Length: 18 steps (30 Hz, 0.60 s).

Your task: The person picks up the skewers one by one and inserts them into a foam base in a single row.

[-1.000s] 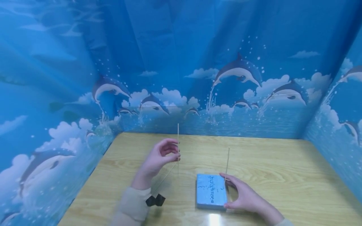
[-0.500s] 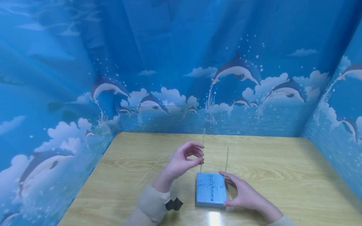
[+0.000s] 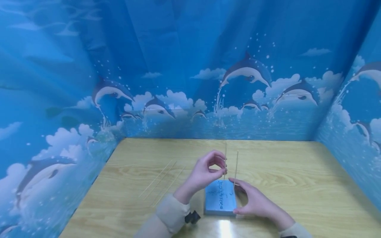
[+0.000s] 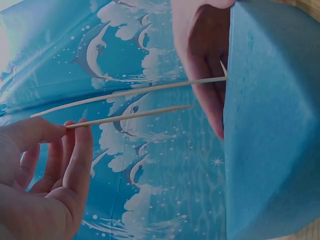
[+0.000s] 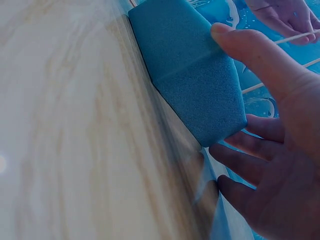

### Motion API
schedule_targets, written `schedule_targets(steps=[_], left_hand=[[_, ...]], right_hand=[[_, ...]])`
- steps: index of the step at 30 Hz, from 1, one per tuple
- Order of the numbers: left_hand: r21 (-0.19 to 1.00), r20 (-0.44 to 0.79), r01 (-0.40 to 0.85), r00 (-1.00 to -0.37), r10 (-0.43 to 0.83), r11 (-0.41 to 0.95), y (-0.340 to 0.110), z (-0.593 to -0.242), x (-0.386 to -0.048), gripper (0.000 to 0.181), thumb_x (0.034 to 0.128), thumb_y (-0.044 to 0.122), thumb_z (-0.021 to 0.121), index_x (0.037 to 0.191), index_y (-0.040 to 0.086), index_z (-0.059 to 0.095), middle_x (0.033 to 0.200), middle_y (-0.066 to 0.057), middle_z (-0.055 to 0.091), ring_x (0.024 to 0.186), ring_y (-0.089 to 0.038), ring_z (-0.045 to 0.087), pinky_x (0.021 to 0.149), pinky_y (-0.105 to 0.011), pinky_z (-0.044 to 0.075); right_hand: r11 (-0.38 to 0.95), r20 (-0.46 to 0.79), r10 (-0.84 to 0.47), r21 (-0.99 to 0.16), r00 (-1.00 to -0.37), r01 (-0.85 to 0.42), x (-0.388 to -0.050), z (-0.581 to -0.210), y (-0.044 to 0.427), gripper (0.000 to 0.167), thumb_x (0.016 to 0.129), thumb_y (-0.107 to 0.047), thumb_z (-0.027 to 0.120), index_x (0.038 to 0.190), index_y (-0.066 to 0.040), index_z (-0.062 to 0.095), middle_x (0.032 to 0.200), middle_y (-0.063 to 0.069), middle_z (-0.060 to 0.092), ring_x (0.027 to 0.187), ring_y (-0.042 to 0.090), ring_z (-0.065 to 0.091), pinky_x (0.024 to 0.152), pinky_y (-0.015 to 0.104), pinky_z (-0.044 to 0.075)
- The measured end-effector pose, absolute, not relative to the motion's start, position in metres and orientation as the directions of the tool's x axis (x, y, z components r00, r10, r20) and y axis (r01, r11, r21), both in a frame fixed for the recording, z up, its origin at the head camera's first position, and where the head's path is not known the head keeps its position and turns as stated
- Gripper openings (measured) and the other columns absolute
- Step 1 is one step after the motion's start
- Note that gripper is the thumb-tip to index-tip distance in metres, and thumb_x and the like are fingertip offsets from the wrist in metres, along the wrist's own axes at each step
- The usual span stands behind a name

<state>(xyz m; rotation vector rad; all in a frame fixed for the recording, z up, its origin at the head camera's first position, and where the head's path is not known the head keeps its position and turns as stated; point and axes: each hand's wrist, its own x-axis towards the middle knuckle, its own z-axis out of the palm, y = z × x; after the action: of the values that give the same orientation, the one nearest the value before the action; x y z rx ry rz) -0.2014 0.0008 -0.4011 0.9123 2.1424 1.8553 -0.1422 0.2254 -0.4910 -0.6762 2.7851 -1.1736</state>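
A blue foam block (image 3: 220, 198) with small dark holes or marks on top lies on the table. My right hand (image 3: 256, 201) grips its right side, thumb at the near corner and fingers at the far one. One thin wooden stick (image 3: 236, 165) stands upright in the block near its far right corner. My left hand (image 3: 205, 172) pinches a second stick (image 4: 130, 116) between thumb and fingertips; in the left wrist view its pointed tip is apart from the block (image 4: 270, 120).
Several thin sticks (image 3: 157, 177) lie on the wooden table (image 3: 282, 165) to the left of the block. A blue curtain (image 3: 184, 66) printed with dolphins stands behind the table and at both sides.
My left hand has moved right with its stick, from left of the block to over its far edge. My right hand has kept its grip on the block.
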Motion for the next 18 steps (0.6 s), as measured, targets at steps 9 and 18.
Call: schedule_targets(steps=[9,18], left_hand=[[0.940,0.242,0.331,-0.814,0.529,0.079,0.010,-0.405,-0.198,0.035,0.0848,-0.007,0.068,0.114,0.011,0.060,0.099,-0.012,0.067,0.094,-0.021,0.068,0.075,-0.023,0.061],[0.936,0.239,0.339,-0.812,0.532,0.096,0.015,-0.409,-0.199,0.033,0.0852,-0.006,0.069,0.114,0.006,0.059,0.100,-0.017,0.068,0.093,-0.022,0.069,0.076,-0.021,0.060]], right_hand=[[0.616,0.144,-0.414,-0.683,-0.899,-0.393,-0.143,-0.492,0.226,0.105,0.065,-0.050,0.087,0.147,-0.004,0.041,0.146,0.015,0.051,0.123,0.033,0.059,0.106,0.054,0.044],[0.628,0.117,-0.404,-0.685,-0.907,-0.369,-0.142,-0.490,0.225,0.105,0.065,-0.050,0.087,0.146,-0.002,0.041,0.145,0.016,0.052,0.125,0.035,0.057,0.107,0.056,0.043]])
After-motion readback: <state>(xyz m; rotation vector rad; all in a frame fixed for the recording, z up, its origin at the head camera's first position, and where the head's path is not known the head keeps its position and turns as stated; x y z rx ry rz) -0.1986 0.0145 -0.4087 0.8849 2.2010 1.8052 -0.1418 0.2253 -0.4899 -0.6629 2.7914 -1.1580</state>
